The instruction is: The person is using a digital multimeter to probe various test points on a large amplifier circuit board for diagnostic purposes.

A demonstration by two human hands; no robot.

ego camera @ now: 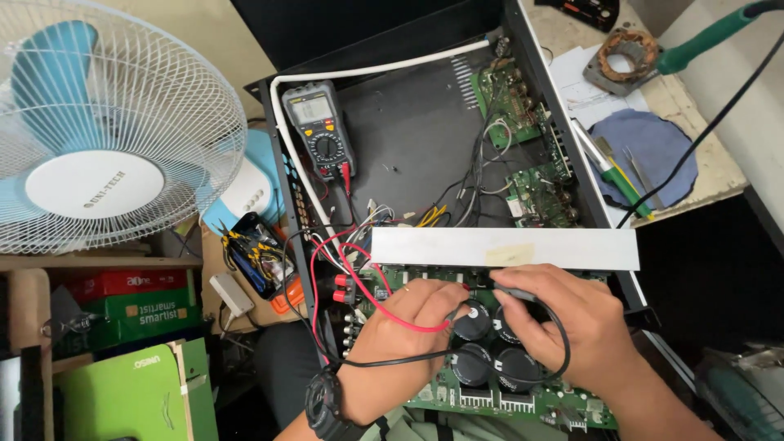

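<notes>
Both hands are down on the big green circuit board at the near end of an open black metal chassis; the left hand, black wristwatch on it, is closed around the red probe lead, fingers curled tight, tip pressed down by the cluster of black round capacitors; the right hand pinches the black probe between thumb and fingers, its point sitting just behind those same capacitors; the black lead loops around under both hands and over the left wrist.

The board lies flat in the chassis right in front of the person, with a long bare aluminium heatsink strip running across just behind the fingers; both leads run back to a grey and orange multimeter lying in the far left corner of the chassis floor; can't read the screen from here; two smaller green boards stand along the right wall, loose wires bundled between them and the heatsink.

Off to the left there's a white desk fan with blue blades, and some green and red boxes stacked below it; on the right bench a green-handled soldering iron, a blue cloth with tweezers on it, and a round copper-wound motor part.
</notes>
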